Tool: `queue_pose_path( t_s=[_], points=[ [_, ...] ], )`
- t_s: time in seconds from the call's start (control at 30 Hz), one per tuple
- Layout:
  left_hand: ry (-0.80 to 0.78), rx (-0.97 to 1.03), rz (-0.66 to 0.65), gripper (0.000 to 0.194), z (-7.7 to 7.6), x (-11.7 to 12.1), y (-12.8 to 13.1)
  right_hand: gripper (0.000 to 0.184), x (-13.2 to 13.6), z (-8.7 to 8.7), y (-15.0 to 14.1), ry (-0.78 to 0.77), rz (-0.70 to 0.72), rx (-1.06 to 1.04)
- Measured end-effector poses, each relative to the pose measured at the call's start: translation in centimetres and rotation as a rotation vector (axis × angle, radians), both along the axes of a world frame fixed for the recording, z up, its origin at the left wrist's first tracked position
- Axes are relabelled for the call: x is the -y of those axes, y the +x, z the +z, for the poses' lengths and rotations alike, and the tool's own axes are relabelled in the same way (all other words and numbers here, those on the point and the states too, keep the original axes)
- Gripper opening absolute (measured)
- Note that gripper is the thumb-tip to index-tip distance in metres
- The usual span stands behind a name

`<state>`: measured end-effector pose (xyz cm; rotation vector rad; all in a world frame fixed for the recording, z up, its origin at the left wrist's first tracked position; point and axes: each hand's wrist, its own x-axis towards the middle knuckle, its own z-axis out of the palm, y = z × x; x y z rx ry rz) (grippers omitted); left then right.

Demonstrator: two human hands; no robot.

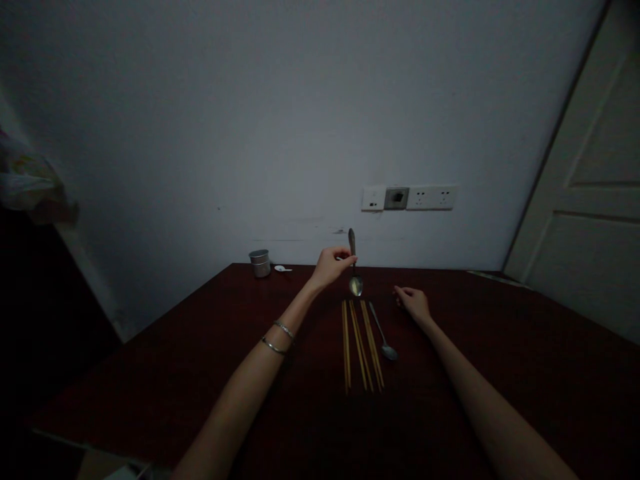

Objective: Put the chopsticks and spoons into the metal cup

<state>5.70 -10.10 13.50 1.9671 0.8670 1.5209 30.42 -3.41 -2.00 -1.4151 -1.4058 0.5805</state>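
Observation:
My left hand [334, 265] pinches a metal spoon [355, 286] by its handle. The spoon hangs upright above the table, bowl downward. Below it, several wooden chopsticks [361, 347] lie in three narrow groups, pointing away from me. A second metal spoon [389, 351] rests just right of them, its bowl toward me. To the right of these, my right hand [414, 304] lies on the table with its fingers curled in; nothing shows in it.
At the table's far left stand a metal cup [261, 264] and a small white spoon [282, 269]. The dark red table [200, 360] meets a wall with sockets [431, 197]. A door [590, 200] is on the right, and a plastic bag [30, 180] sits at the left edge.

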Motion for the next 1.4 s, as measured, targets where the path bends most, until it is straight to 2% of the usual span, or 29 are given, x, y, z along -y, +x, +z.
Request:
queue_pose_path(
  t_s=[0.1,0.17,0.27,0.43,0.5,0.57,0.8,0.97,1.1,1.27,1.4],
  points=[
    [-0.032,-0.013,-0.009,0.016,-0.7,-0.1,0.3,0.041,-0.1,0.5,-0.2,0.002,0.014,-0.121],
    [-0.053,-0.04,-0.009,0.017,-1.0,-0.2,0.4,0.039,-0.1,1.8,-0.5,0.016,0.027,-0.226],
    [-0.094,-0.063,-0.026,0.018,-1.1,-0.3,0.3,0.037,0.4,5.3,-1.7,0.066,0.092,-0.313],
    [-0.154,-0.127,-0.102,0.018,-1.1,-0.2,0.2,0.036,3.1,12.5,-4.7,0.107,0.323,-0.343],
    [-0.18,-0.157,-0.139,0.017,-1.2,0.0,0.3,0.035,4.4,14.3,-5.9,0.099,0.379,-0.34],
    [-0.222,-0.175,-0.173,0.018,-1.4,0.2,0.4,0.033,5.4,15.4,-6.8,0.098,0.415,-0.313],
    [-0.304,-0.165,-0.214,0.02,-1.5,1.0,0.8,0.021,7.2,16.6,-7.3,0.085,0.469,-0.323],
    [-0.362,-0.118,-0.224,0.024,-1.8,1.1,1.2,0.027,7.7,16.9,-7.2,0.113,0.44,-0.255],
    [-0.384,-0.082,-0.243,0.026,-2.0,1.4,1.6,0.03,7.0,16.5,-6.9,0.122,0.427,-0.211],
    [-0.402,-0.054,-0.253,0.035,-3.0,0.3,0.9,0.023,5.0,15.5,-4.4,0.032,0.385,-0.3],
    [-0.428,-0.059,-0.108,0.04,-5.1,-2.1,-0.7,0.023,3.2,12.6,-1.5,-0.141,0.301,-0.357]
  ],
)
